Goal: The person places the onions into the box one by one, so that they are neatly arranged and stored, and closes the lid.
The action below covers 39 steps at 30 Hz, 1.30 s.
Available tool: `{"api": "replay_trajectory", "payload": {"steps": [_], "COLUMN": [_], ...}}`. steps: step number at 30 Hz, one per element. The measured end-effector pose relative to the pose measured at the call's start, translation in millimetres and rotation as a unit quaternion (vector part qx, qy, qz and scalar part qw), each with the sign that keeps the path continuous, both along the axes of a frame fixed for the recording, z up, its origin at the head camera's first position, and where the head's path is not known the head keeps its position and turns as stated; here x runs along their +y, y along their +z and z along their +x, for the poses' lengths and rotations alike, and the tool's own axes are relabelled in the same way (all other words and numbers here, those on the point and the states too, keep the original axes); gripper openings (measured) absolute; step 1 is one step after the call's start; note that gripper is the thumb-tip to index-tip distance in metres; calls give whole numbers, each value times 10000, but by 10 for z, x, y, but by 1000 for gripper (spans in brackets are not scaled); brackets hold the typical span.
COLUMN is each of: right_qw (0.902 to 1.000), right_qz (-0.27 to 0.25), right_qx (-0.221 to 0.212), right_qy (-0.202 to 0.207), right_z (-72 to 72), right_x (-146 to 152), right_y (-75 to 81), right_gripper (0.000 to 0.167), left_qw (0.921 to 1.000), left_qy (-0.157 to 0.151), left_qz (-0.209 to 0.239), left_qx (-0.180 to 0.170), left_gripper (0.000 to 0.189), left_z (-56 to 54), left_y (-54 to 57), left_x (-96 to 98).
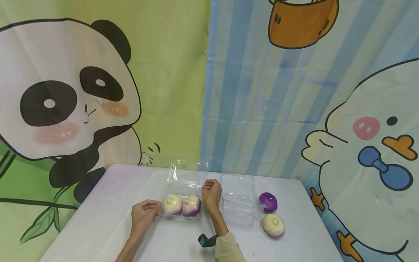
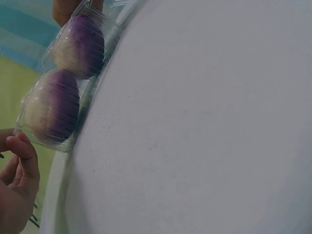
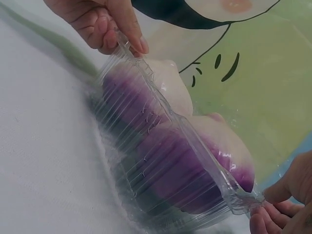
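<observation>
Two white-and-purple turnips (image 1: pixel 172 205) sit side by side in a clear plastic clamshell box (image 1: pixel 184 217), its lid raised at the back. At the box's left end my left hand (image 1: pixel 144 214) pinches the rim between thumb and fingers. My right hand (image 1: pixel 212 194) pinches the rim at the opposite end, plain in the right wrist view, where that hand (image 3: pixel 287 195) holds the corner tab. The turnips (image 2: pixel 52 105) show through the ribbed wall in the left wrist view. Neither hand touches them.
Right of my right hand stands a second clear clamshell box (image 1: pixel 242 209) with its lid raised. Beside it lie a purple turnip (image 1: pixel 268 202) and a mostly white turnip (image 1: pixel 274 225). A wrist camera (image 1: pixel 207 241) is by my right sleeve. A printed curtain (image 1: pixel 176 91) hangs behind the white table (image 1: pixel 108 214).
</observation>
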State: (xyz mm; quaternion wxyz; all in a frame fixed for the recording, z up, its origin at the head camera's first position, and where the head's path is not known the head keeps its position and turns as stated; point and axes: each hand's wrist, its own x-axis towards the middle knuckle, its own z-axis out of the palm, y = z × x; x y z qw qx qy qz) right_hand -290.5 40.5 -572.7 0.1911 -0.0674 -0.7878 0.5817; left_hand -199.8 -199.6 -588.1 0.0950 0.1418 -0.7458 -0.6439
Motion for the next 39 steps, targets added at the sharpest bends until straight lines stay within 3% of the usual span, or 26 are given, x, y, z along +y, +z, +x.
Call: {"api": "replay_trajectory", "payload": {"steps": [24,39], "right_qw": [9996,9993], "right_qz": [-32,-16], "right_qx": [272,295], "right_qy": [82,233], "right_z": [3,-20], "right_x": [15,48], "right_y": [8,12], "right_gripper": [21,21], "left_qw": [9999,9999], "left_qy": [22,58], "left_qz": [101,-70], "left_qx": [128,99], "left_gripper": [21,16], "left_z": [4,8], "left_y": [-13,5], "left_x": [6,26]}}
